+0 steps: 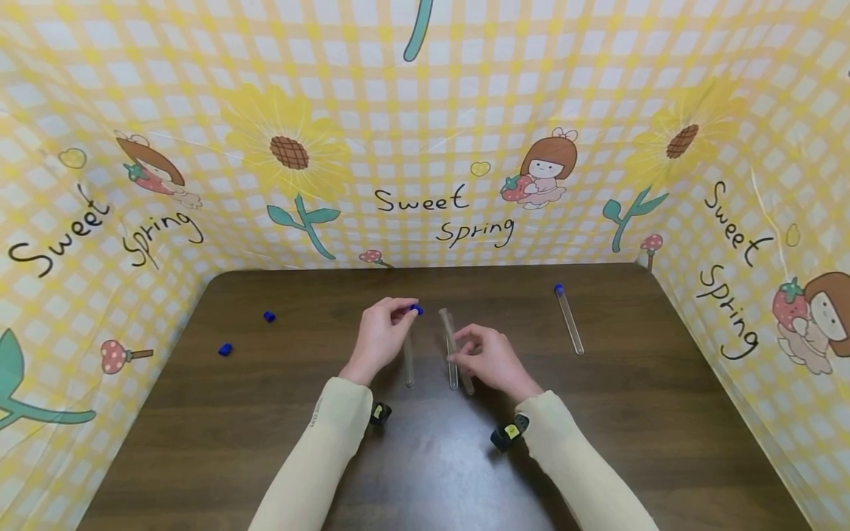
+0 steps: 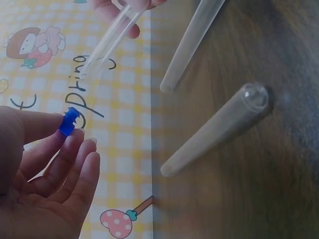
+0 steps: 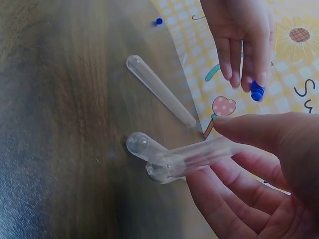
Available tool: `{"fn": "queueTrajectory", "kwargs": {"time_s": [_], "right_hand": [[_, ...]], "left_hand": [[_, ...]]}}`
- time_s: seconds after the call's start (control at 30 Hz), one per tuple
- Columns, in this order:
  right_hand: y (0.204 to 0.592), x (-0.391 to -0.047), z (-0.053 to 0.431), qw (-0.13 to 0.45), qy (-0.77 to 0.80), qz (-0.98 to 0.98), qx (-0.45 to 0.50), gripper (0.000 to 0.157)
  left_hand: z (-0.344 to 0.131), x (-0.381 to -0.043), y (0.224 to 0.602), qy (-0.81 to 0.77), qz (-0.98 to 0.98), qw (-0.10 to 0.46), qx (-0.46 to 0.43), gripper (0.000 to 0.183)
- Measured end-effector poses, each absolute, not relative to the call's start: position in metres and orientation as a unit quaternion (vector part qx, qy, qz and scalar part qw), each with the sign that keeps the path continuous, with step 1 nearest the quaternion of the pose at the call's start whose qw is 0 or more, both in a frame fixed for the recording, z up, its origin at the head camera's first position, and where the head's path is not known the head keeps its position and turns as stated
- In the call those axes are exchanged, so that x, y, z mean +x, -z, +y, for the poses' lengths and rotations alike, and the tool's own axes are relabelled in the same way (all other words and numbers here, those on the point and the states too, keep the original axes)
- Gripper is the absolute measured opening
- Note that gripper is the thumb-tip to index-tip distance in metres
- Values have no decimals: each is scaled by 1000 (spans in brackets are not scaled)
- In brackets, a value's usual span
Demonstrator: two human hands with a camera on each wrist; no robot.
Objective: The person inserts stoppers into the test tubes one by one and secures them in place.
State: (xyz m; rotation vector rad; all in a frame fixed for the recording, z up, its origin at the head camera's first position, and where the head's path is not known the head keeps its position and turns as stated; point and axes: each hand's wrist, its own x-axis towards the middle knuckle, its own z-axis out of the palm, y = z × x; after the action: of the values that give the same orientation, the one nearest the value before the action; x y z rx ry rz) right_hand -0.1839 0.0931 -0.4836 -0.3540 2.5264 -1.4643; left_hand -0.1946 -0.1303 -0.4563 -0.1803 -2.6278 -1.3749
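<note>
a dark brown wood-grained table (image 1: 199, 442) with rounded far corners fills the lower middle of the frame. behind it and along both sides hangs a yellow-and-white checked fabric backdrop (image 1: 398, 125), printed with yellow sunflowers with brown centres (image 1: 289, 153) at upper left and upper right, brown-haired cartoon girls hugging red strawberries (image 1: 547, 173), and black handwritten-style "sweet spring" lettering (image 1: 421, 200) at centre, left and right.

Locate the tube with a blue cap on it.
In the head view, the capped tube lies on the right part of the table, right of the right hand, its blue cap toward the patterned cloth.
</note>
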Motion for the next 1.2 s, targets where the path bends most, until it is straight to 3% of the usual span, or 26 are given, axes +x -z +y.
{"fn": "queueTrajectory", "kwargs": {"time_s": [1.2], "right_hand": [[487,-178,85,115,484,853,-156,31]], "left_hand": [[-121,-198,454,457,-882,86,-77,22]]}}
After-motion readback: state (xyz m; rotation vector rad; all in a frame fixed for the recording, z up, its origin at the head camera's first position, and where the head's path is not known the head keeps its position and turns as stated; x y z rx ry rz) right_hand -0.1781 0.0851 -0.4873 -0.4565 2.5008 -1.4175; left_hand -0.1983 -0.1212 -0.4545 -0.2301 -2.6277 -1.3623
